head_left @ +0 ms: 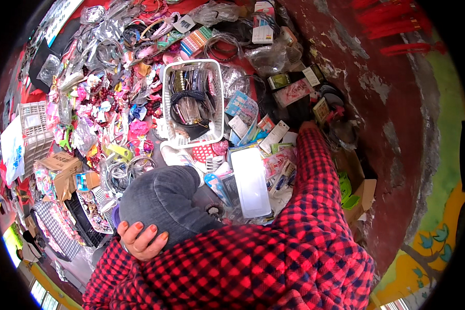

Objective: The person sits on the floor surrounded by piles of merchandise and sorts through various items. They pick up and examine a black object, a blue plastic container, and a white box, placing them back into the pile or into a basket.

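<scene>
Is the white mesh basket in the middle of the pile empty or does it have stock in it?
Not empty. The white mesh basket sits upright among the clutter and holds dark headbands and other hair accessories, filling most of it.

**Hidden and unclear parts**

Right hand (308,124) mostly hidden behind the red checked sleeve (315,170) and the dark packages around it; cannot tell whether closed on anything. Left hand (141,238) seen only in part, palm hidden against the grey knee (165,201), wrist covered by the cuff. White basket (192,103) filled with dark hairbands, single pieces too small to separate. Pile of colourful hair accessories (108,119) too crowded to tell apart. White crate (33,132) at left partly cut by the dark rim. Cardboard box (359,186) half hidden behind the arm.
</scene>
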The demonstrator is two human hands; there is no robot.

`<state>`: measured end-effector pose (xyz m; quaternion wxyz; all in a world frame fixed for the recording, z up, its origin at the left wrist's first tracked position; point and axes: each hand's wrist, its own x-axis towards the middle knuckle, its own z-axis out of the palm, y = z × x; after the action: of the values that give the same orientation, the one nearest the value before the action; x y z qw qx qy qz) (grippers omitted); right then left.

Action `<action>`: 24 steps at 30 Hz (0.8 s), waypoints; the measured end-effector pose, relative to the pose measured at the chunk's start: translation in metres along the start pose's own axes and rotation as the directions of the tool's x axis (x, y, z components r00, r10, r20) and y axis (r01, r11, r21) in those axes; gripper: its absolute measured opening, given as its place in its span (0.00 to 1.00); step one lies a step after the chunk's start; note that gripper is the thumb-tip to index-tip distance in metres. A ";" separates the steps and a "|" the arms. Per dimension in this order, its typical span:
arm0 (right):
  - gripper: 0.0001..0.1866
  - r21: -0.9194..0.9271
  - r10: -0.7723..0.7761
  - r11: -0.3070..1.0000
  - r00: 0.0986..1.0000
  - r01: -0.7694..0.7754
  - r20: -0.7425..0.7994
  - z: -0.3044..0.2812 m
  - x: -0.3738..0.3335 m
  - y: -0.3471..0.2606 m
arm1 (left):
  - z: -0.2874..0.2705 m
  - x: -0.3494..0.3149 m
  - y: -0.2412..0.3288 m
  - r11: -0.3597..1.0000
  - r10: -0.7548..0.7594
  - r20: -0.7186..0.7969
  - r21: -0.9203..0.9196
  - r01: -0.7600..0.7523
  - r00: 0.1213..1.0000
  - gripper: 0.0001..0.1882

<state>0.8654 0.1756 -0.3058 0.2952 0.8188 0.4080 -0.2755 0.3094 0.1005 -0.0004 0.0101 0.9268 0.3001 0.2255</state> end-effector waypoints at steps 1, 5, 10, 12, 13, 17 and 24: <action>0.18 -0.001 0.012 1.000 1.000 -0.012 0.017 0.005 -0.008 0.010 | 0.000 0.000 -0.002 1.000 0.012 0.006 0.002 -0.012 1.000 0.10; 0.16 0.046 0.080 0.996 0.997 -0.080 -0.002 -0.007 -0.053 0.028 | 0.003 -0.002 0.002 0.999 -0.031 -0.048 -0.018 0.031 0.998 0.10; 0.18 0.047 0.041 0.998 0.984 -0.033 -0.175 -0.016 -0.080 0.034 | 0.001 -0.008 0.006 0.998 -0.065 -0.053 -0.025 0.063 0.997 0.10; 0.18 0.188 0.116 0.981 0.938 -0.056 -0.326 0.007 -0.071 0.054 | 0.000 -0.006 0.004 0.998 -0.050 -0.050 -0.033 0.049 0.998 0.10; 0.18 0.216 0.101 0.976 0.940 -0.030 -0.326 0.012 -0.068 0.063 | -0.001 -0.006 0.004 0.998 -0.048 -0.046 -0.033 0.047 0.998 0.10; 0.18 0.332 0.046 0.941 0.945 0.067 -0.323 0.006 -0.081 0.074 | -0.001 -0.011 0.006 0.998 -0.055 -0.075 -0.031 0.053 0.996 0.10; 0.21 0.302 -0.124 0.936 0.972 0.182 -0.200 -0.004 -0.082 0.069 | -0.001 -0.023 0.007 0.999 -0.029 -0.140 -0.038 0.024 0.990 0.09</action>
<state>0.8812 0.1030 -0.2291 0.0994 0.8425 0.4456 -0.2858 0.2970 0.0816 -0.0078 0.0087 0.9042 0.3081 0.2957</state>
